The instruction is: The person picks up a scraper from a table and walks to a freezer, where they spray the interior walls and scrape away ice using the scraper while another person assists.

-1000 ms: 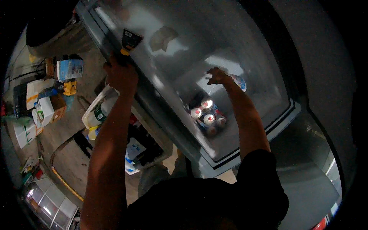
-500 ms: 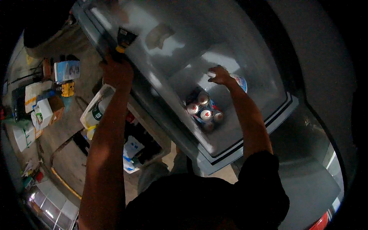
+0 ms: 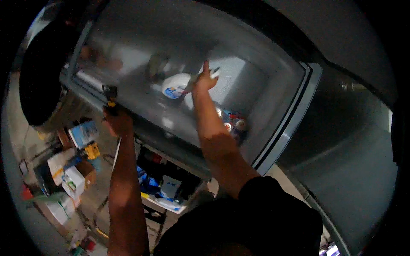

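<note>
The right hand (image 3: 206, 82), at the centre of the frame, is clamped around the neck of a white spray bottle (image 3: 176, 84). The bottle body lies left of the hand, inside the grey chest (image 3: 267, 98). Relative to half a second ago, the body has swung from the right of the hand to its left, and the view has turned. Consequence for the work: the bottle is clear of its former spot, and both hands are occupied. The left hand (image 3: 117, 121), left of centre, is closed around a black-and-yellow scraper (image 3: 110, 91), blade upward. Drink cans (image 3: 240, 124) stand grouped right of the right forearm; finger placement at the trigger is too blurred to tell.
</note>
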Available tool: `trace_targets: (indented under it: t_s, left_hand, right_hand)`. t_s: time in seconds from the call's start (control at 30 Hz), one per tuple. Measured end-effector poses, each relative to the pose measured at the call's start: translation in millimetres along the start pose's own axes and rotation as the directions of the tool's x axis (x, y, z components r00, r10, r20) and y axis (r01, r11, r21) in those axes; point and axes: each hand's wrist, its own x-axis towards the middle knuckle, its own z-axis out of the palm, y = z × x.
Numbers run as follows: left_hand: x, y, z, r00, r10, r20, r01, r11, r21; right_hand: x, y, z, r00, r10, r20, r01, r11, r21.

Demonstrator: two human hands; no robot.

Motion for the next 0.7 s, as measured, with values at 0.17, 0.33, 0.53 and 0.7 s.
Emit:
trace_targets:
  t_s: [0.17,0.33,0.53,0.7]
  left_hand:
    - [4,60,-34,0.934,-0.295,0.202,0.307,0.951,-0.032]
    - [17,65,-76,0.891,-0.403,0.207,0.38,0.914,0.145]
    - [12,63,-48,0.941,-0.186,0.283,0.236,0.959,-0.154]
    - [14,52,-61,0.911,-0.364,0.195,0.361,0.931,0.05]
  right_hand:
    - [21,29,-38,0.924,0.238,-0.298,-0.272,0.959,-0.078]
    - [-9,27,-20,0.907,-0.154,-0.392,-0.064,0.869,-0.491]
    - [29,25,-63,0.917,0.048,-0.396,-0.119,0.981,-0.156]
    - [-28,-9,-33,0.841,-0.052,-0.538,-0.093,0.967,-0.239]
